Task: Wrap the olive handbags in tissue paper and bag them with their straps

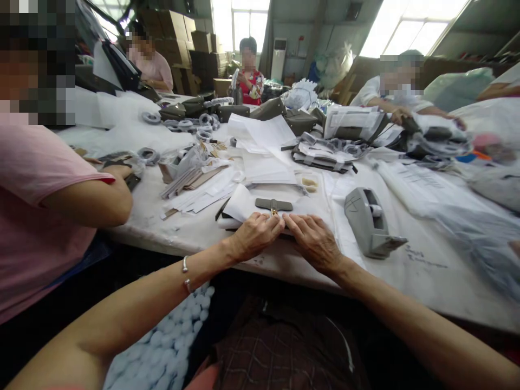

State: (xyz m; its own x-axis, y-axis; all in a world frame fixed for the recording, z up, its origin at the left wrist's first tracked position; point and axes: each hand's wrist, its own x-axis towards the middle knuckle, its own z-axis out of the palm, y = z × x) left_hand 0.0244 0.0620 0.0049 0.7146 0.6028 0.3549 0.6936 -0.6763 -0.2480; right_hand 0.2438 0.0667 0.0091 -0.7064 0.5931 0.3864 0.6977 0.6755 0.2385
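Observation:
At the table's near edge lies an olive-grey handbag (221, 213), mostly under white paper (239, 201). On top of it shows an olive T-shaped strap tab (280, 206) with a small gold clasp (274, 212). My left hand (255, 236), a bracelet on its wrist, is closed with thumb and fingers pinching the bag's front edge just below the clasp. My right hand (316, 241) meets it from the right, its fingers bent over the same edge. The fingertips of both hands nearly touch, and what lies under them is hidden.
A grey tape dispenser (368, 223) stands to the right. Paper and card strips (199, 187) lie left, with wrapped bags (325, 154) farther back. Plastic sheeting (430, 195) covers the right side. A person in pink (49, 200) sits close at left; other people work across the table.

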